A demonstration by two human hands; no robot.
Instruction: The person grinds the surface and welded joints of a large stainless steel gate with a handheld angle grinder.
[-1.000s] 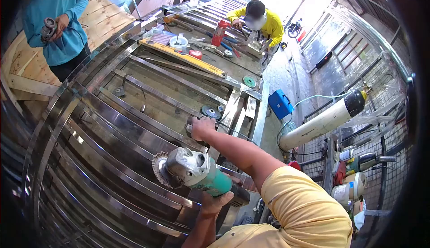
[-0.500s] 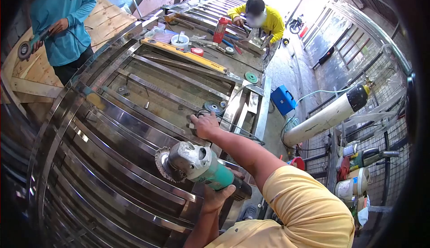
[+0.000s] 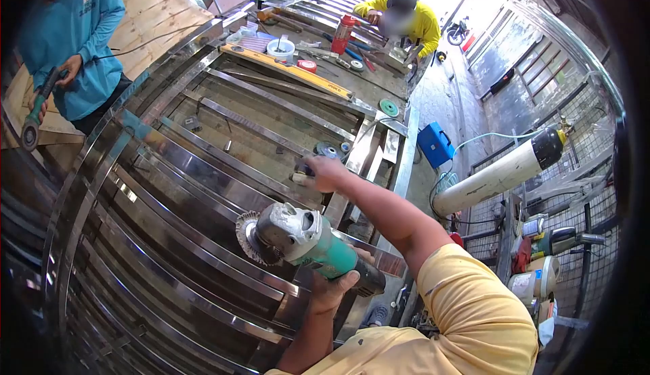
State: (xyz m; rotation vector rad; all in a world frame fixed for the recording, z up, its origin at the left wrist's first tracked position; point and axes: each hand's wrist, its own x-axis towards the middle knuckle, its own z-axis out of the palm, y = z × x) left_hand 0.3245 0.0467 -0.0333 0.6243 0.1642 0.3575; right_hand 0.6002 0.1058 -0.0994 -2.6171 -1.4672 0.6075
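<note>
My left hand (image 3: 330, 291) is closed around the green body of an angle grinder (image 3: 333, 253) from below. The grinder has a scuffed metal head and a wire wheel brush (image 3: 252, 238) facing left, above the polished metal bars. My right hand (image 3: 326, 174) reaches forward over the frame with its fingers curled. Dark and pale bits show at its fingertips, and I cannot tell what it grips. Just beyond that hand lies a grinding disc (image 3: 326, 150). A shiny metal frame (image 3: 203, 179) of parallel bars spreads out below both hands.
A yellow spirit level (image 3: 288, 70), white tub (image 3: 280, 50), red bottle (image 3: 343, 34) and green disc (image 3: 388, 107) lie farther back. At right are a blue case (image 3: 435, 143) and a gas cylinder (image 3: 494, 175). One co-worker (image 3: 74, 50) holds a grinder at left; another (image 3: 426, 26) bends over the far end.
My right hand has lifted slightly and moved right, with its fingers more curled. The grinder in my left hand shifted a little. The co-worker at left lowered their grinder.
</note>
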